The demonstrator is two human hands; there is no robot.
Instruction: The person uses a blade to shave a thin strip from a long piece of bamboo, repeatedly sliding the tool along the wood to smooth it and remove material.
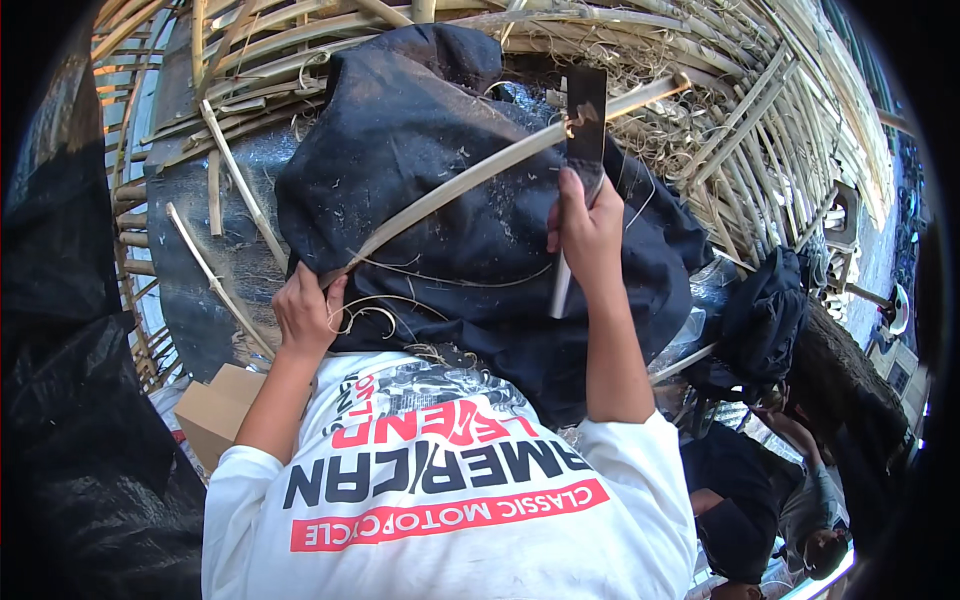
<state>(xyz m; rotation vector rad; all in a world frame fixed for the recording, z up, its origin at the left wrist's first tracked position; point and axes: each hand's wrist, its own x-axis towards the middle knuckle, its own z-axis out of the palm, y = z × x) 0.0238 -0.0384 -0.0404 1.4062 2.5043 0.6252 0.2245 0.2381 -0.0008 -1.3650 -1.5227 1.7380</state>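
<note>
A long pale bamboo strip (450, 190) runs slantwise over my lap, its near left end gripped in my left hand (308, 312). The fingers are wrapped round that end. My right hand (590, 225) is closed on the handle of a broad, dark-bladed knife (587, 95), the thumb lying along the handle near the blade. The blade points away from me and crosses the strip towards its far end, with a pale curl of shaving at the crossing. Thin curled slivers (385, 312) hang by my left hand. A black cloth (440, 130) covers my lap beneath the strip.
Piled split bamboo (740, 130) and tangled shavings (640, 140) lie beyond my lap. Loose bamboo sticks (240, 185) rest on a dark sheet at left, near a cardboard box (220, 405). Two other people (745, 500) sit at lower right, near a black bag (765, 320).
</note>
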